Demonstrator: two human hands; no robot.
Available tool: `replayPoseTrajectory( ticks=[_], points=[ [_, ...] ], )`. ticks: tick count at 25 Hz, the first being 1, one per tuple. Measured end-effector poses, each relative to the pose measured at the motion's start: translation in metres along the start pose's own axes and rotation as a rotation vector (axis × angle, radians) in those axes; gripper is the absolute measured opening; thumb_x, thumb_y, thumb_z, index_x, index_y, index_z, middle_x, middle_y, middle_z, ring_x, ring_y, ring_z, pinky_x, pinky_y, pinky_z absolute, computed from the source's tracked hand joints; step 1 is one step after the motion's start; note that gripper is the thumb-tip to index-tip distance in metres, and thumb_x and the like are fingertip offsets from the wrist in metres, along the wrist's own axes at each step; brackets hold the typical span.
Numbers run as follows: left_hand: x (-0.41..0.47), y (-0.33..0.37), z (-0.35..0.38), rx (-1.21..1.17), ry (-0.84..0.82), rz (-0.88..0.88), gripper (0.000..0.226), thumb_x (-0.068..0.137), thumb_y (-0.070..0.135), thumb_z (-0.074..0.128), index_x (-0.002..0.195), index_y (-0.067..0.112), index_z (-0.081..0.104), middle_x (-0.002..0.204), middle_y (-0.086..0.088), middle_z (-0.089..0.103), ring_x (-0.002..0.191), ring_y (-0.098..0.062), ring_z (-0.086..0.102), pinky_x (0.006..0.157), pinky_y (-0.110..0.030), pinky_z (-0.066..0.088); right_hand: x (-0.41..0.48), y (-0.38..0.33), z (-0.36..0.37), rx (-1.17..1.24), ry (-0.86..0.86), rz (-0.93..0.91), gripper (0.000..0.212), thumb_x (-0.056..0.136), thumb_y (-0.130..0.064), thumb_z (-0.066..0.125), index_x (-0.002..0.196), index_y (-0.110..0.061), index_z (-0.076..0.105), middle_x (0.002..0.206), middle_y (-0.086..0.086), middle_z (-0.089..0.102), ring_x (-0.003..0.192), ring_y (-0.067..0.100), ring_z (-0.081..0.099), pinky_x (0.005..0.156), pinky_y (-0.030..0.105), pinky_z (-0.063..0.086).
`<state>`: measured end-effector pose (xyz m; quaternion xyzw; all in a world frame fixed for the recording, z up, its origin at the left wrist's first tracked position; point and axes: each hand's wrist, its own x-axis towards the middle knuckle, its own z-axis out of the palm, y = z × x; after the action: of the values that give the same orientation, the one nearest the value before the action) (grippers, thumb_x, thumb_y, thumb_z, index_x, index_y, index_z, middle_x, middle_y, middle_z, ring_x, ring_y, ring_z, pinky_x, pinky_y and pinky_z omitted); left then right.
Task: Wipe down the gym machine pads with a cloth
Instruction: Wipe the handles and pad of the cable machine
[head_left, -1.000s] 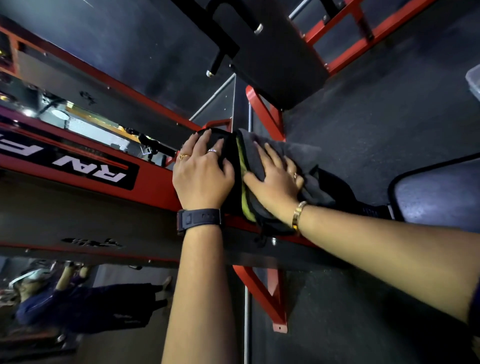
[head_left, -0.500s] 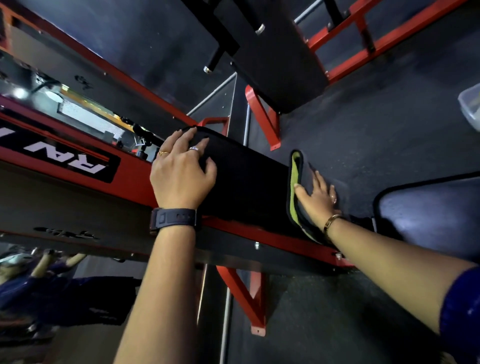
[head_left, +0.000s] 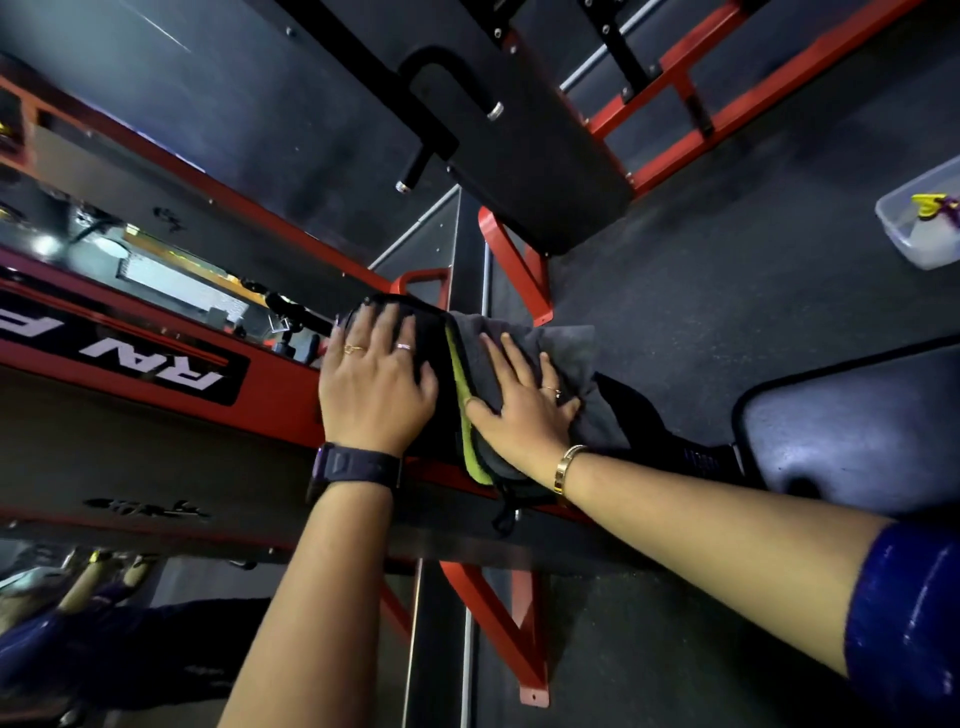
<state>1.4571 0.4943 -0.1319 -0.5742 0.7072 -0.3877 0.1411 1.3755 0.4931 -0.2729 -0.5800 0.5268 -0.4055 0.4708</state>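
right hand and cloth have swept back along the pad since half a second ago, from its far right end to just beside the left hand; left hand hardly shifted

state now:
- left hand flat on the pad, fingers straight, gripping nothing, we read it as a brace
- right hand flat on the grey cloth, fingers spread, pressing rather than pinching
- cloth lies on the pad under the right palm, green trim facing the left hand, loose part spilling off the pad's far side
- pad sits on the red frame

handling, our read:
- cloth looks like microfibre: light, soft, limp, so it will bunch and creep out from under the palm
- palm pressure in the middle of the fold should drag it fine; to refold we'd pinch it at the trimmed edge
- pad looks smooth, vinyl-like and fixed to the frame; it shouldn't move and low friction suits long strokes

clear tub sits on the floor well apart, contents too small to tell
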Motion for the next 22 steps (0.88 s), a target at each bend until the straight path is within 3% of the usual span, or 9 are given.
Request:
replayPoseTrajectory(
  ticks=[3, 8, 11, 14, 16, 20, 22],
  points=[
    [-0.004, 0.01, 0.005, 0.048, -0.034, 0.026, 0.052, 0.087, 0.036, 0.045, 0.132, 0.012, 0.051, 0.143, -0.006, 0.046, 0.136, -0.022, 0.035, 0.114, -0.045, 0.018, 0.0, 0.033, 0.0, -0.063, 0.027, -0.049, 0.074, 0.082, -0.064, 0.039, 0.142, -0.053, -0.002, 0.153, -0.028, -0.006, 0.144, 0.02, -0.006, 0.105, 0.068, 0.013],
    [-0.015, 0.033, 0.018, 0.073, 0.005, 0.11, 0.044, 0.083, 0.038, 0.044, 0.118, 0.019, 0.064, 0.129, -0.001, 0.06, 0.127, -0.021, 0.048, 0.111, -0.042, 0.024, -0.006, 0.119, -0.005, -0.002, 0.028, 0.266, 0.069, 0.087, -0.058, 0.044, 0.144, -0.05, 0.004, 0.155, -0.025, -0.001, 0.144, 0.022, 0.004, 0.108, 0.062, 0.017],
    [-0.015, 0.033, 0.02, 0.062, 0.062, 0.106, 0.042, 0.083, 0.035, 0.043, 0.114, 0.018, 0.066, 0.124, -0.001, 0.063, 0.123, -0.022, 0.052, 0.108, -0.041, 0.025, -0.006, 0.098, 0.001, 0.046, 0.135, 0.352, 0.071, 0.083, -0.059, 0.048, 0.144, -0.048, 0.014, 0.154, -0.024, 0.009, 0.142, 0.026, 0.012, 0.107, 0.06, 0.018],
    [-0.014, 0.035, 0.02, 0.067, 0.073, 0.114, 0.042, 0.082, 0.034, 0.042, 0.112, 0.016, 0.067, 0.121, -0.002, 0.064, 0.121, -0.023, 0.053, 0.107, -0.041, 0.027, -0.004, 0.035, 0.008, 0.016, 0.175, 0.124, 0.076, 0.077, -0.067, 0.046, 0.143, -0.047, 0.014, 0.153, -0.026, 0.009, 0.141, 0.026, 0.01, 0.103, 0.061, 0.019],
    [-0.013, 0.034, 0.022, 0.071, 0.107, 0.121, 0.044, 0.083, 0.033, 0.04, 0.112, 0.013, 0.067, 0.12, -0.005, 0.065, 0.12, -0.024, 0.055, 0.105, -0.04, 0.027, 0.006, 0.005, 0.005, -0.021, 0.122, -0.007, 0.073, 0.081, -0.06, 0.047, 0.143, -0.048, 0.011, 0.153, -0.026, 0.007, 0.141, 0.025, 0.007, 0.102, 0.063, 0.018],
    [-0.014, 0.034, 0.023, 0.047, 0.129, 0.091, 0.041, 0.083, 0.027, 0.041, 0.111, 0.013, 0.067, 0.121, -0.006, 0.065, 0.12, -0.026, 0.054, 0.106, -0.043, 0.029, 0.036, 0.015, -0.008, 0.022, 0.056, -0.028, 0.062, 0.087, -0.058, 0.042, 0.142, -0.049, 0.014, 0.152, -0.027, 0.011, 0.142, 0.02, 0.008, 0.105, 0.064, 0.014],
    [-0.014, 0.037, 0.022, 0.037, 0.14, 0.085, 0.04, 0.082, 0.027, 0.042, 0.11, 0.014, 0.068, 0.12, -0.005, 0.065, 0.12, -0.026, 0.054, 0.106, -0.044, 0.031, 0.046, 0.047, -0.012, 0.052, 0.051, 0.067, 0.061, 0.086, -0.062, 0.04, 0.142, -0.049, 0.017, 0.152, -0.026, 0.015, 0.142, 0.017, 0.01, 0.107, 0.061, 0.012]
  ],
)
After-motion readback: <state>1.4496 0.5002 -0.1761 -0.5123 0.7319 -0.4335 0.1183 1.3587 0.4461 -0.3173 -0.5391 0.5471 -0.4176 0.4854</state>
